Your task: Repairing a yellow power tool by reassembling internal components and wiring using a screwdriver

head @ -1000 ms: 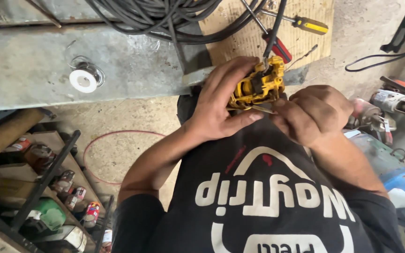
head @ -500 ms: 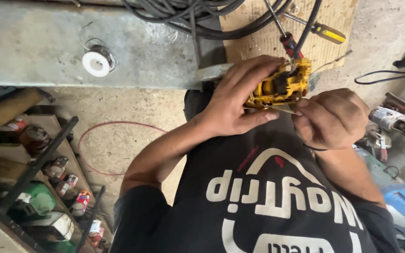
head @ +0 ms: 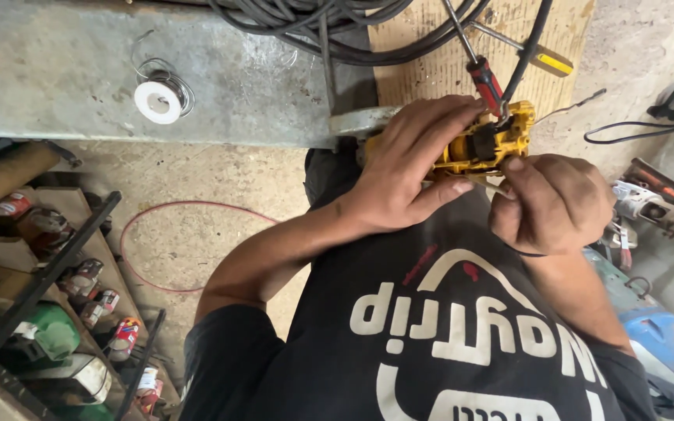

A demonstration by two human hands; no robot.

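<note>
Grey metal bench [head: 64, 78] runs across the top of the view, edge toward the person. Concrete floor [head: 196, 179] below it, with a thin red wire loop [head: 157, 242] lying on it. Shelf rack [head: 48, 273] at lower left holds cans and a green container [head: 56, 331].

Black cable bundle [head: 337, 31] sits coiled on the bench top, next to a sheet of cardboard [head: 431, 54]. On the cardboard: a red-handled screwdriver [head: 484, 78] and a yellow-handled screwdriver [head: 544, 58], crossing near each other. White tape roll [head: 157, 101] lies flat on the bench, well apart from the hands.

Person wears a black T-shirt [head: 462, 335] with white print.

Left hand [head: 399, 171] is wrapped over the yellow tool part [head: 489, 144], fingers clenched around its left side and top, thumb underneath. The part is held just off the bench edge, above the person's lap, with a black cable running up out of it.

Right hand [head: 551, 203] is at the part's right end, fingers curled shut, thumb and forefinger pinching at something small against the underside of the part. Can't tell what the pinched item is.

Blue object [head: 657, 335] and more tools sit on the floor at right.
</note>
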